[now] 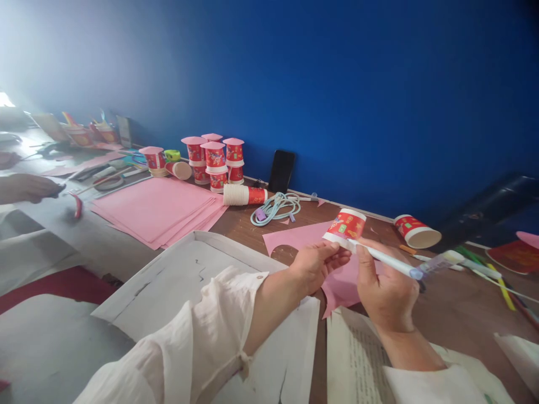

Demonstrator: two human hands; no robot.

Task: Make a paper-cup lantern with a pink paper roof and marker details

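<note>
My left hand [316, 264] is closed around the rim of a red-and-white paper cup [346, 226], which it holds tilted on its side above the table. My right hand [382, 286] grips a white pen [389, 261] whose tip touches the cup's rim, the pen's body pointing out to the right. Beneath both hands lies a pink paper sheet [295, 237] with a round piece cut out of it. Both my sleeves are white.
A stack of pink paper [158, 209] lies at left, with capped red cups [214, 160] piled behind it. A black phone [282, 171] leans on the blue wall beside a coiled cable [275, 209]. Another cup [415, 230] lies on its side at right. Another person's hand [29, 188] rests at far left.
</note>
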